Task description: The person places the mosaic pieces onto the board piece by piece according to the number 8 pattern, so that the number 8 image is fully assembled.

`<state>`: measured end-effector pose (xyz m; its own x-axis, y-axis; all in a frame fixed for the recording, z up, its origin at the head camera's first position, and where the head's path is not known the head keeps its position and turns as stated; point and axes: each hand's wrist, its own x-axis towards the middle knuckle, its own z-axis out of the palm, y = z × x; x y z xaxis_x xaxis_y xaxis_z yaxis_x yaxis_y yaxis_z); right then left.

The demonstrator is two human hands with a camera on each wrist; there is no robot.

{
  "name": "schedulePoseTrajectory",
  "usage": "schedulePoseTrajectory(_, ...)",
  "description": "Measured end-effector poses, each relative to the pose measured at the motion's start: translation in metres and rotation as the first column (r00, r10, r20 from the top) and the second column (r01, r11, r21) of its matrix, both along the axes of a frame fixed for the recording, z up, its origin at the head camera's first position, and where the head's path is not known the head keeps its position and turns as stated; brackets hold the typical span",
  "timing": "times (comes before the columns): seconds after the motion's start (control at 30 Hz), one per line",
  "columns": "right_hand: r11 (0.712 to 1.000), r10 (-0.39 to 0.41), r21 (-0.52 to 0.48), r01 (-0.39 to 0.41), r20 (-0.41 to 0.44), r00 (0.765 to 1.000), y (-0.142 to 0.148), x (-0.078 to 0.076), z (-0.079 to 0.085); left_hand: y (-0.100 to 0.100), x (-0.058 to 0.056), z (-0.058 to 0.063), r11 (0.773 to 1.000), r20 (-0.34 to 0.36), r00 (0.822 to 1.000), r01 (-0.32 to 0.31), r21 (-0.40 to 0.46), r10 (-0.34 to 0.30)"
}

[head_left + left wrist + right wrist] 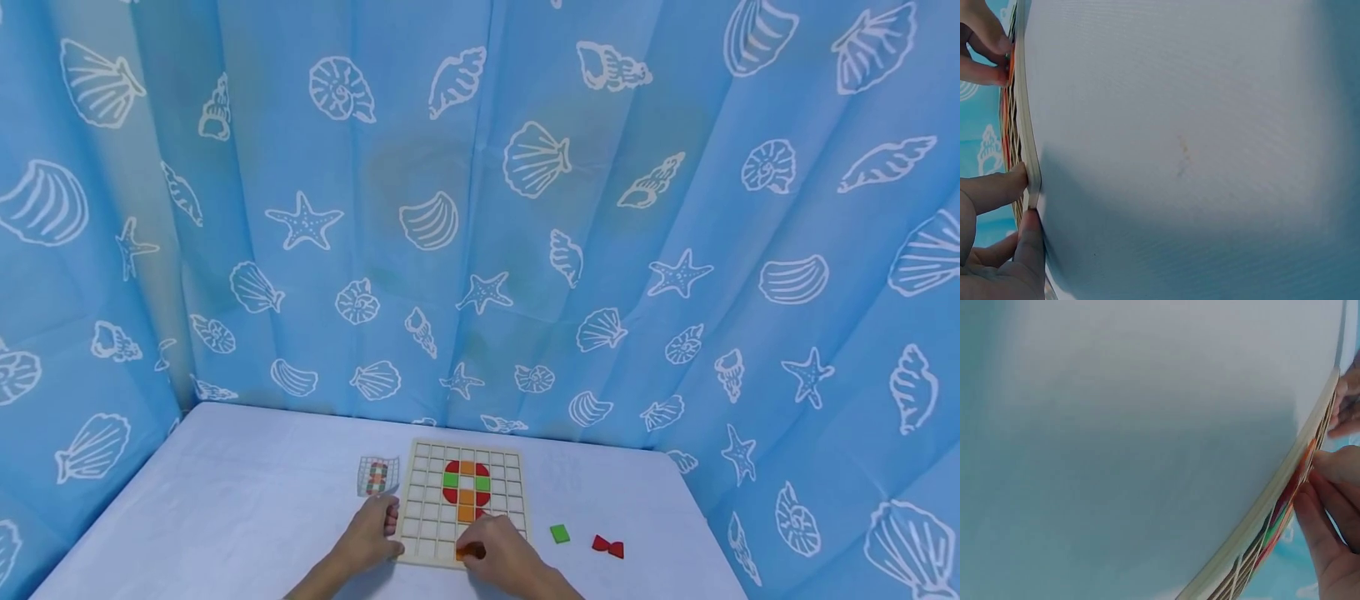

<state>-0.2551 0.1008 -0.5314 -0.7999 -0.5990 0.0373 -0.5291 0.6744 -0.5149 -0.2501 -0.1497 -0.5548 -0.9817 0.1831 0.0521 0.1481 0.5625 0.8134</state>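
A wooden grid board (pixel 427 550) lies on the white table with red, orange and green flat tiles set in its cells, forming a ring with an orange stem. My left hand (pixel 369 533) grips the board's near left corner; in the left wrist view the thumb (pixel 1004 189) and a finger (pixel 1030 240) pinch its rim. My right hand (pixel 504 554) pinches an orange tile (pixel 462 552) at the board's nearest row. In the right wrist view the same orange tile (pixel 1305 457) stands tilted between thumb and fingertips. The hand partly hides a red tile above it.
A small pattern card (pixel 377 477) with a gridded picture lies left of the board. To the board's right are a loose green square tile (pixel 559 533) and two red tiles (pixel 608 547) touching at their points. A blue seashell curtain (pixel 480 250) surrounds the table.
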Motion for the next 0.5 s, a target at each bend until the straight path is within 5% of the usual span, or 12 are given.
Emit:
schedulePoseTrajectory(0.17,0.988,-0.152,0.006,0.152,-0.016,0.988,0.031,-0.008,0.008,0.001,0.0,-0.001,1.0,-0.014,1.0,0.008,0.014,-0.008)
schedulePoseTrajectory(0.27,0.96,-0.28,0.026,0.279,0.0,0.96,0.061,-0.015,0.011,0.001,0.0,-0.002,1.0,-0.014,1.0,0.009,0.018,-0.009)
schedulePoseTrajectory(0.5,0.894,-0.438,0.069,0.442,-0.064,0.897,0.131,-0.023,0.004,-0.001,0.002,-0.003,0.998,-0.028,0.999,0.027,0.058,-0.026)
